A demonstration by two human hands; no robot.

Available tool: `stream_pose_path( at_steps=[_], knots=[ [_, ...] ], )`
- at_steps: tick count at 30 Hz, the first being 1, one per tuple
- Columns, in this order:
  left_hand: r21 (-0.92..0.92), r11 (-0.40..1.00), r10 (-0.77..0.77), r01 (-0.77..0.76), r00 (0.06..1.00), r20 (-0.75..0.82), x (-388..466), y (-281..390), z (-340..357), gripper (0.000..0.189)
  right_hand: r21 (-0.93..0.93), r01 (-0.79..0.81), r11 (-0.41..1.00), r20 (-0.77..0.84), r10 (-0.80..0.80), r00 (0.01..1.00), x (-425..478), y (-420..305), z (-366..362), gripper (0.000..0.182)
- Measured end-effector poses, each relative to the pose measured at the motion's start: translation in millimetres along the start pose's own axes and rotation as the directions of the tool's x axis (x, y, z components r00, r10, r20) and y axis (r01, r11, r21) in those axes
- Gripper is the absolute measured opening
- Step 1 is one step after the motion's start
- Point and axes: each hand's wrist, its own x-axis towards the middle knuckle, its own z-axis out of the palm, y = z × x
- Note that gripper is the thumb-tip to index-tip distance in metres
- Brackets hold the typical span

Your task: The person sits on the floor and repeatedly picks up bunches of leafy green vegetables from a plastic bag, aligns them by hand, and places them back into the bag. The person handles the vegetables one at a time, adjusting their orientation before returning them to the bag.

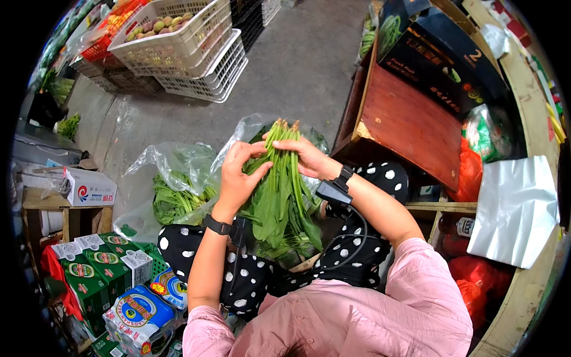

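A bunch of leafy greens, looking like spinach [279, 192], hangs leaves down in front of me, root ends up. My right hand [305, 156] grips its stems near the roots, thumb across the front. At the bunch's left side is my left hand [245, 172], its thumb and fingers apart, fingertips close to the stems. Behind the bunch lies a clear plastic bag [250, 122] with dark greens inside. Another clear plastic bag [151, 163] at the left holds more leafy greens [178, 201]. Loose leaves and stems [285, 250] lie below the bunch, between my knees.
Stacked white plastic crates [178, 53], the top one with round fruit, stand at the upper left. A reddish wooden board [410, 120] and a black carton [441, 62] are at the right. Green beer cartons [100, 267] and shrink-wrapped cans [140, 314] sit at the lower left.
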Motion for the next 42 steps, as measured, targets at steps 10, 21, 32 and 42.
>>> stream_pose_path(
  at_steps=[10,21,32,42],
  knots=[
    [0.170,0.982,0.104,-0.082,0.987,-0.124,6.9,4.5,10.0,0.024,-0.322,0.029,0.946,-0.068,-0.054,0.996,-0.3,28.9,15.0,0.040],
    [0.286,0.958,0.069,-0.033,0.991,-0.114,11.3,-6.6,0.0,0.024,-0.354,-0.021,0.935,-0.087,-0.011,0.996,-2.3,36.3,14.0,0.058],
    [0.032,0.975,-0.212,0.219,0.965,-0.153,6.2,-26.6,7.1,0.008,-0.519,0.065,0.852,-0.054,-0.108,0.993,3.2,39.2,9.5,0.052],
    [0.015,0.972,-0.232,0.235,0.966,-0.111,-1.6,-37.0,21.9,0.008,-0.590,-0.032,0.807,-0.107,-0.039,0.993,8.1,43.1,-10.0,0.046]
  ],
)
